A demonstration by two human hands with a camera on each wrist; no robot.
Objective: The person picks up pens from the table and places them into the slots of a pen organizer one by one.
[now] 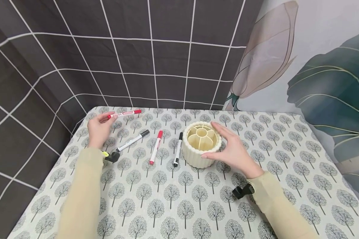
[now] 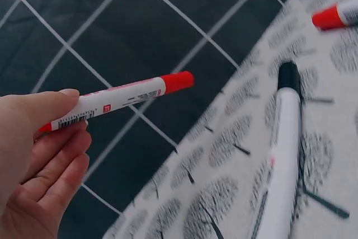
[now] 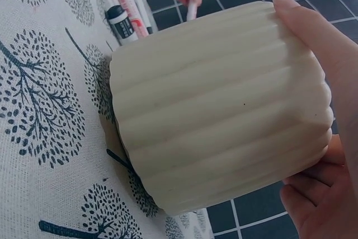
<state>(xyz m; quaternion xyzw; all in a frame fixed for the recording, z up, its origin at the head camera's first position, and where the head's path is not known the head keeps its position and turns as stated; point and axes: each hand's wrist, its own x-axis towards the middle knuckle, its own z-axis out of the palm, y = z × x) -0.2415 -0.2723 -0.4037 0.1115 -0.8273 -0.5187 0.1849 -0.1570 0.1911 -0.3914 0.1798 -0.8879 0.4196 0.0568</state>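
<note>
Between thumb and fingers, my left hand (image 1: pixel 99 128) pinches a red-capped white marker (image 1: pixel 126 114) by one end, its red cap pointing right. The left wrist view shows this marker (image 2: pixel 123 100) raised in front of the dark grid cloth. My right hand (image 1: pixel 234 152) grips the rim of a cream ribbed pen holder (image 1: pixel 197 161), thumb at the near side and fingers at the far side. Round and upright, the holder has petal-like compartments around a central ring. In the right wrist view its ribbed wall (image 3: pixel 218 110) fills the middle.
Left of the holder lie a black-capped marker (image 1: pixel 178 149), a red-capped marker (image 1: pixel 156 147) and another black-capped marker (image 1: pixel 133 140) near the left wrist. The tablecloth (image 1: pixel 170 196) has a tree print. A dark grid cloth (image 1: pixel 170 59) hangs behind the table.
</note>
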